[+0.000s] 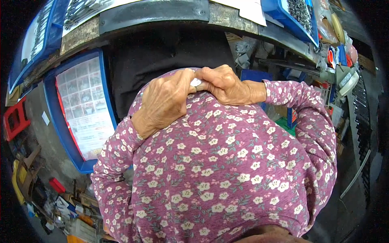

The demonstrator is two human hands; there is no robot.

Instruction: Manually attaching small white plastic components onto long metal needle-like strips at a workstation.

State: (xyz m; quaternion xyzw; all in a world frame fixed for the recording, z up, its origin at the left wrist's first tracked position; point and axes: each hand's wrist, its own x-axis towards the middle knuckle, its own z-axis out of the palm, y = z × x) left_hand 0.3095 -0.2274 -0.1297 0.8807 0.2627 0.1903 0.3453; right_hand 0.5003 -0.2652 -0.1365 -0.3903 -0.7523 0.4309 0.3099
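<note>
My two hands meet in front of my purple floral top [221,154], close to its lower hem. My left hand [168,95] is closed, with its fingers curled and their tips turned inward. Just right of it, my right hand [223,86] is closed too, with its thumb and fingers bent toward the left hand. A small white piece [196,82] shows between the fingertips of both hands, gripped from either side. Most of it is hidden by the fingers, so its kind cannot be made out.
Ahead runs a worn workbench edge [154,17] with a dark strip. Blue bins of small metal parts [299,16] stand on it at right and left. A blue tray [77,109] with printed sheets sits at my left. Cluttered tools and a red plastic piece [16,120] lie around.
</note>
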